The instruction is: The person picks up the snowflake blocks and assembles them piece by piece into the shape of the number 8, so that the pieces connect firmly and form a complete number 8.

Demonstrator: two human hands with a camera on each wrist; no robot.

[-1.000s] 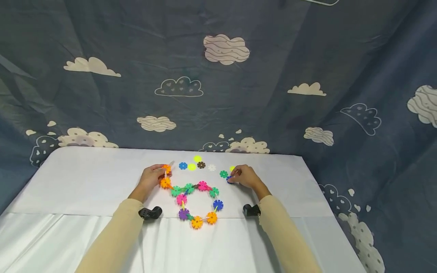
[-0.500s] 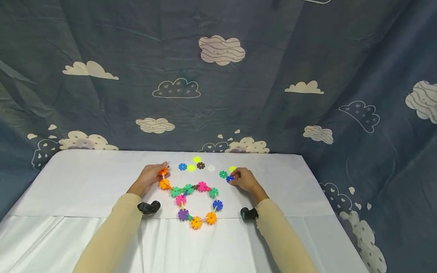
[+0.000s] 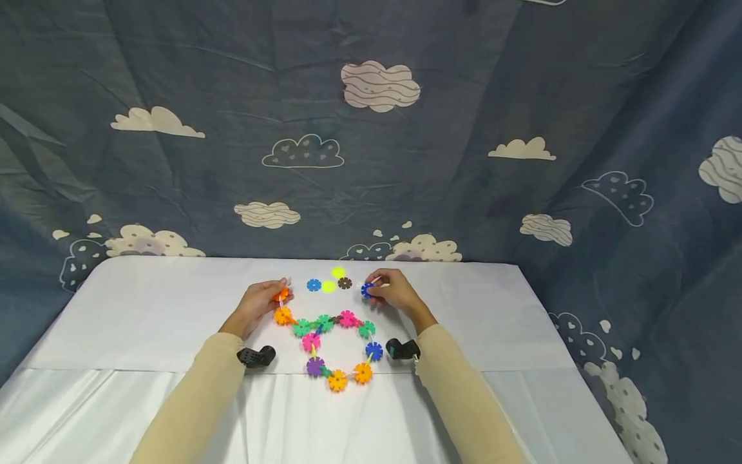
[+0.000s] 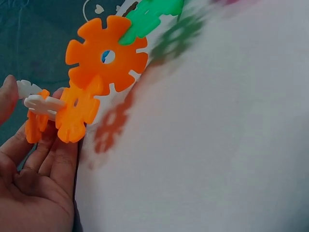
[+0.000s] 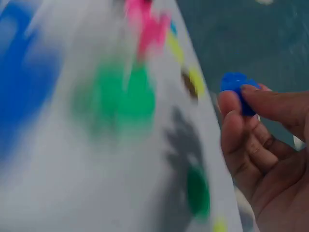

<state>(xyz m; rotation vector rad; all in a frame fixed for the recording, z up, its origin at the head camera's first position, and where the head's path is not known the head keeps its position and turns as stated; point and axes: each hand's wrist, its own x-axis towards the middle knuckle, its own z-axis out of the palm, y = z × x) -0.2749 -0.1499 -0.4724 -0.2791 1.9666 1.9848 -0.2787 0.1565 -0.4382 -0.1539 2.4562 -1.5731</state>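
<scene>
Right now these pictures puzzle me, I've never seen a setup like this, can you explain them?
There's no machine here: a person is working bare-handed. The wide picture comes from a camera worn on the head; the two close ones come from the wrists. On the white cloth lies a chain of colourful notched discs, part of it closing into a ring. The left hand holds the chain's raised end, while the right hand pinches a dark blue disc. Beyond the ring lie a light blue disc, a brown disc and two yellow pieces.
</scene>
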